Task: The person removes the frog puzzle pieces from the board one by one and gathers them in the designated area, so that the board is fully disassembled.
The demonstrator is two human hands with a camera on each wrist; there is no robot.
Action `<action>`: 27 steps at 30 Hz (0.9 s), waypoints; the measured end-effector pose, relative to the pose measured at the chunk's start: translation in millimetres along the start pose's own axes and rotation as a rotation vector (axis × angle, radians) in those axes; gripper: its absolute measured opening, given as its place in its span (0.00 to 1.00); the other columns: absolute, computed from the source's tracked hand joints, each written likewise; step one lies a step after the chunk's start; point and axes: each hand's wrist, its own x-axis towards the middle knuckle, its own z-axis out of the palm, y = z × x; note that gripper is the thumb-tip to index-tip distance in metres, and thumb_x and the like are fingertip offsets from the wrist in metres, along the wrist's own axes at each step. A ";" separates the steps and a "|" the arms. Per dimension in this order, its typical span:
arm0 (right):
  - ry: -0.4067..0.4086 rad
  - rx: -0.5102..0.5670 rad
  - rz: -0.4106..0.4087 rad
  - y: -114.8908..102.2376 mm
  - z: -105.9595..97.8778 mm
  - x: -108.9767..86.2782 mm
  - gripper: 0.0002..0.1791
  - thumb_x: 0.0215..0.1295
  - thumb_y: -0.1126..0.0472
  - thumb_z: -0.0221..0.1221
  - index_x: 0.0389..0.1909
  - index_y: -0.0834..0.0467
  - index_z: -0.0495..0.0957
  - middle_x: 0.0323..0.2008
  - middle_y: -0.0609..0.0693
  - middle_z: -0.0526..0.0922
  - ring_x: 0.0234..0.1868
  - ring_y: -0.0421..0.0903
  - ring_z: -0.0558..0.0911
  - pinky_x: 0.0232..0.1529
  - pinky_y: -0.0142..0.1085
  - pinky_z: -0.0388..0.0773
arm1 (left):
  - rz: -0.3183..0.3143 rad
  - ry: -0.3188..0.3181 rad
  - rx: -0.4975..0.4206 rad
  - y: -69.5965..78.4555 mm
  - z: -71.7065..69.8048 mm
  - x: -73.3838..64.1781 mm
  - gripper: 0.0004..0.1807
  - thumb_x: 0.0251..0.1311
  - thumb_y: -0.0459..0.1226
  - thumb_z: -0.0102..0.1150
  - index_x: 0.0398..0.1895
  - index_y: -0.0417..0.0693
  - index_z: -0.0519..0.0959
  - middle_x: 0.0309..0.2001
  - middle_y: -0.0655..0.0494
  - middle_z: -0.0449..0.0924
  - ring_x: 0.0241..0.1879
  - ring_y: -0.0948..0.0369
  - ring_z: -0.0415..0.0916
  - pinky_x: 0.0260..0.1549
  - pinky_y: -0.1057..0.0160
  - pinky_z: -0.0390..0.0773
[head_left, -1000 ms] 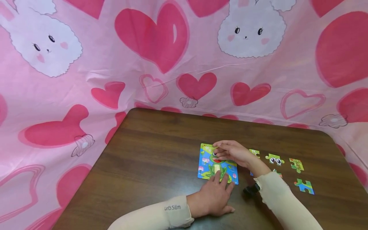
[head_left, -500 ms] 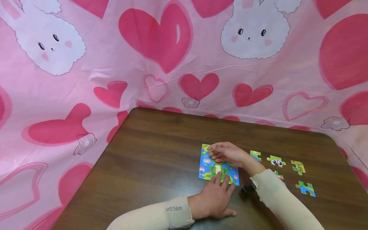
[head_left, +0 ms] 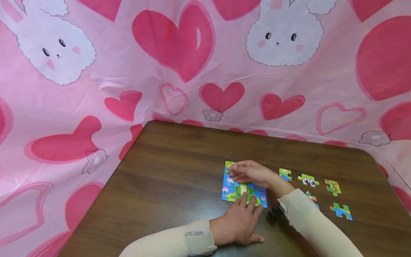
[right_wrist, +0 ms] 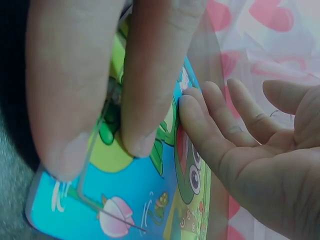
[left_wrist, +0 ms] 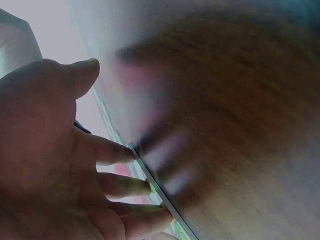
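Observation:
A square frog picture board [head_left: 226, 192] lies flat on the table, partly covered by both hands. My left hand [head_left: 237, 223] rests its spread fingertips on the near edge; in the left wrist view its fingers [left_wrist: 122, 185] meet the board's thin rim. Over the upper half is my right hand [head_left: 252, 173], its fingers loosely bent, hiding the frog's head in the head view. The right wrist view shows the right hand's fingertips close against the picture near the frog's mouth [right_wrist: 182, 150]; whether all touch is unclear. Neither hand grips anything.
Several loose jigsaw pieces lie to the right: one with frog eyes [head_left: 309, 181], a green one [head_left: 333, 187], a blue-green one [head_left: 343, 211], and others partly behind the right forearm. A pink heart-patterned cloth [head_left: 179, 53] hangs behind the dark wooden table [head_left: 154, 185].
My right hand has slid left across the upper part of the frog board. The left hand stays on the near edge, and the loose pieces lie as before.

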 end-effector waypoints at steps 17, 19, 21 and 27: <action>-0.004 -0.092 0.021 -4.9 10.3 4.0 0.22 0.78 0.58 0.53 0.64 0.68 0.73 0.55 0.63 0.82 0.54 0.50 0.84 0.59 0.46 0.80 | 0.009 0.029 0.019 -1.4 -0.1 -3.1 0.46 0.64 0.74 0.40 0.79 0.61 0.59 0.79 0.52 0.55 0.78 0.48 0.55 0.72 0.59 0.65; -0.008 -0.102 0.027 -4.7 11.2 4.9 0.22 0.76 0.60 0.55 0.64 0.68 0.73 0.56 0.63 0.82 0.53 0.49 0.83 0.60 0.47 0.80 | 0.016 0.027 0.011 -2.3 0.4 -2.7 0.46 0.64 0.73 0.41 0.79 0.61 0.58 0.79 0.52 0.55 0.78 0.48 0.55 0.72 0.59 0.64; -0.020 -0.112 0.023 -3.8 12.2 6.0 0.21 0.75 0.63 0.56 0.64 0.69 0.73 0.57 0.63 0.81 0.53 0.48 0.82 0.59 0.45 0.81 | 0.020 0.024 0.005 -3.0 0.0 -2.6 0.46 0.64 0.73 0.40 0.79 0.61 0.58 0.79 0.52 0.55 0.78 0.48 0.54 0.72 0.59 0.64; -0.039 -0.178 -0.013 -2.2 15.1 7.4 0.22 0.69 0.70 0.57 0.63 0.69 0.73 0.57 0.64 0.81 0.53 0.49 0.81 0.53 0.37 0.82 | 0.023 0.023 -0.002 -3.7 -0.7 -2.8 0.46 0.64 0.73 0.41 0.80 0.61 0.58 0.80 0.52 0.54 0.78 0.48 0.54 0.72 0.59 0.64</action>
